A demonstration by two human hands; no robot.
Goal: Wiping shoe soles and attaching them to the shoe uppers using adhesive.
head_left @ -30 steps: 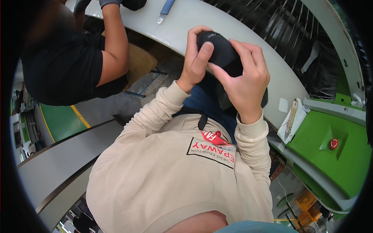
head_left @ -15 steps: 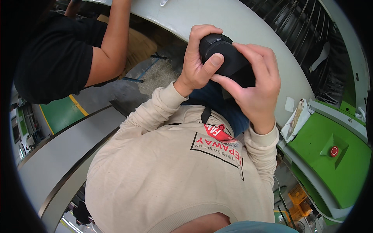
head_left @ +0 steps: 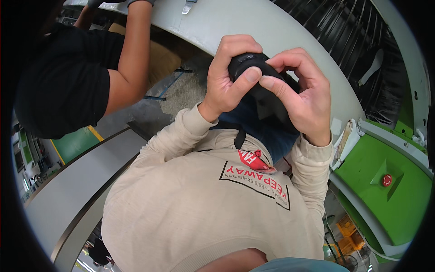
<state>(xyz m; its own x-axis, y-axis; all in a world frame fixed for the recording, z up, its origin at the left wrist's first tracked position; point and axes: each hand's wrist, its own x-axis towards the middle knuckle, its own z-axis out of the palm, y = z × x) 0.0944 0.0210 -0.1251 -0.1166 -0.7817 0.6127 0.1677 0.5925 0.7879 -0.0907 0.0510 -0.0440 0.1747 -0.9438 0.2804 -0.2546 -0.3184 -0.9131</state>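
Observation:
A black rounded item, with a dark sheet-like part hanging below it, is held up in front of my waist over the table's near edge. I cannot tell its kind. On its left side, my left hand is closed round it, with the fingers over the far edge and the thumb pressed on the near face. My right hand pinches its right edge between thumb and bent fingers. Both thumb tips lie close together at its middle. The underside is hidden by the hands and shadow.
The pale curved table lies beyond my hands, with a small metal-tipped tool on it. A co-worker in black stands at the left. On the right are a rack of dark rods and a green machine panel with a red button.
The black item has turned, so its broad flat face shows less. My right thumb has moved up beside the left thumb, and the right fingers have bent more. The co-worker's forearm has shifted slightly.

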